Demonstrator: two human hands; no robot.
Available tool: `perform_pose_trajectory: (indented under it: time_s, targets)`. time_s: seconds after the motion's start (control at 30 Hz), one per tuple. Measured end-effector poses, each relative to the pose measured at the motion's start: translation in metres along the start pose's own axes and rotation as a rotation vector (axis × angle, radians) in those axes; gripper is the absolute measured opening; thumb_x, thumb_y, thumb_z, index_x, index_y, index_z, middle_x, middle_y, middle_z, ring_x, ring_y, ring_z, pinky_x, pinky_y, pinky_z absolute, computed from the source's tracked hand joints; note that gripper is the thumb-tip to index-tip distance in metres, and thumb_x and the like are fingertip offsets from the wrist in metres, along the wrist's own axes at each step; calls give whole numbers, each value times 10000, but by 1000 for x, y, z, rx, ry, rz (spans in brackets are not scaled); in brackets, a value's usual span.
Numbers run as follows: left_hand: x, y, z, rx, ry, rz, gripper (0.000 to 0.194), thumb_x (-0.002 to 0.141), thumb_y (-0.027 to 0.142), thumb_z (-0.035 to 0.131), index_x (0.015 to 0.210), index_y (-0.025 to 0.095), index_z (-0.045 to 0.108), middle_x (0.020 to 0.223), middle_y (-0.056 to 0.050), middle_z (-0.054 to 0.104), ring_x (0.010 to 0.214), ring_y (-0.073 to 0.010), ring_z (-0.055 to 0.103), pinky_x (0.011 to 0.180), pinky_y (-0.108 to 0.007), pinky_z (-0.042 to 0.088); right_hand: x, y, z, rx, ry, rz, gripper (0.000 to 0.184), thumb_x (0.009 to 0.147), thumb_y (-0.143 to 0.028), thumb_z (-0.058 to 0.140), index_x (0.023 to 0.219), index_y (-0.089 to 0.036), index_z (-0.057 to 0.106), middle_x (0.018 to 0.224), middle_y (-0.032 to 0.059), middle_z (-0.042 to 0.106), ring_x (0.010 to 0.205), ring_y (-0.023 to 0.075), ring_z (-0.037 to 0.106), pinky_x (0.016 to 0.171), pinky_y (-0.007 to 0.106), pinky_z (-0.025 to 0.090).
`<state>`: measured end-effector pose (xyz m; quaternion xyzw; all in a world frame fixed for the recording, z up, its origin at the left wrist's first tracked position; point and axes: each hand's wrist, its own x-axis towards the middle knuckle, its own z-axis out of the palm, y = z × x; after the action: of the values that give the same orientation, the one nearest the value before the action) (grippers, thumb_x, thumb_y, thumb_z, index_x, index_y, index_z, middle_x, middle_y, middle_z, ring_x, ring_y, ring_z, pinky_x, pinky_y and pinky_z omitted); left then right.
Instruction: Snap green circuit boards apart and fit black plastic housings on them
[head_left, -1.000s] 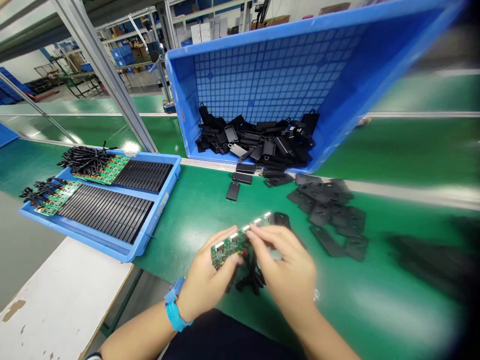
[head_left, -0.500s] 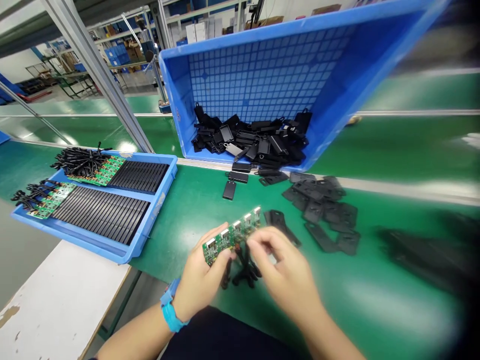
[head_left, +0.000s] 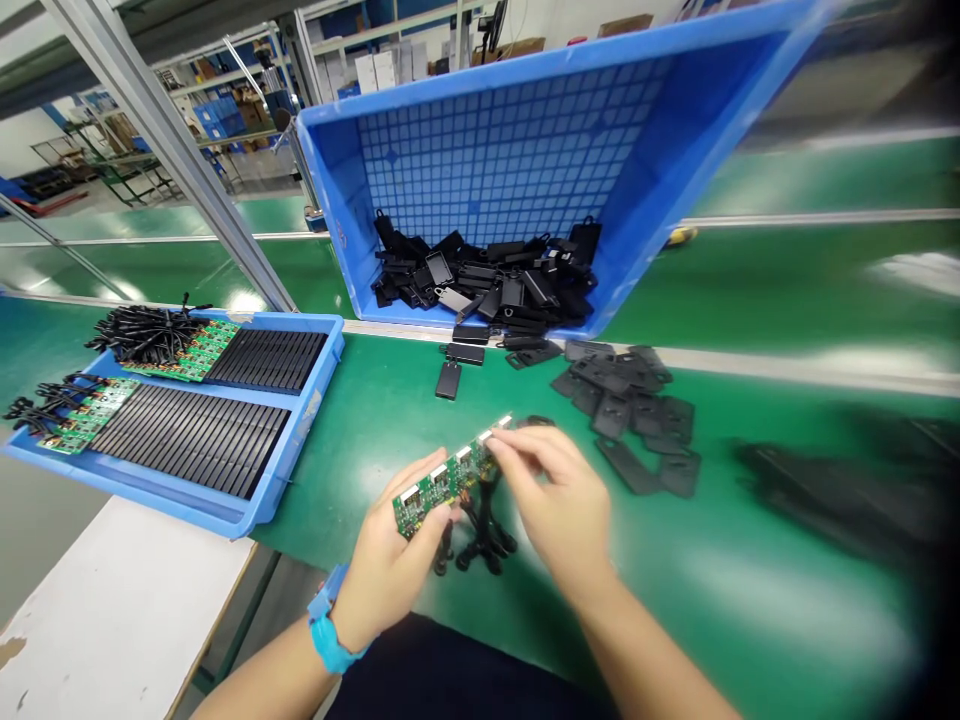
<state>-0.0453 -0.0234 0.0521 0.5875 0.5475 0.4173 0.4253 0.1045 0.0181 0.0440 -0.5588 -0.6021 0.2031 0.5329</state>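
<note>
"Any writing on that blue crate (head_left: pixel 480 150)?"

"There's a pale mark (head_left: pixel 341 237) on its left side, too small for me to read."

"And the circuit board (head_left: pixel 451 476), which way does it point?"

"It's held up over the green desk (head_left: pixel 360 420), long axis slanting from the left hand (head_left: pixel 390 560), low and near the person, up and away to the right hand (head_left: pixel 566 510). White parts line its upper edge, and black cables (head_left: pixel 486 530) hang beneath (quite a tangle, from here)."

"How are the fingers set?"

"The left ones are closed on the near end, thumb in front. On the right, thumb and forefinger come nearly together at a white part towards the far end; whether they grip it, I can't tell."

"What's around it?"

"Black cases (head_left: pixel 487 285) heaped in the crate, flat black pieces (head_left: pixel 611 415) right of the board, and a blue tray (head_left: pixel 300 415) to the left, holding more boards (head_left: pixel 94 412) and rows of black pieces (head_left: pixel 191 438)."
</note>
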Motion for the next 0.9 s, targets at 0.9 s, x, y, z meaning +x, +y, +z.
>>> perform_pose_trajectory:
  time_s: [0.9]
  targets:
    - [0, -3, -2, -168, -45, -116, 411, 820, 284, 478, 1217, 180, 470, 1271, -90, 482, 981, -207, 590, 864, -342, 490, 18, 13, -19, -75, -212, 66, 143, 818, -251, 441, 693, -197, 483, 668, 6, 500, 602, 139, 476, 565, 263, 396]
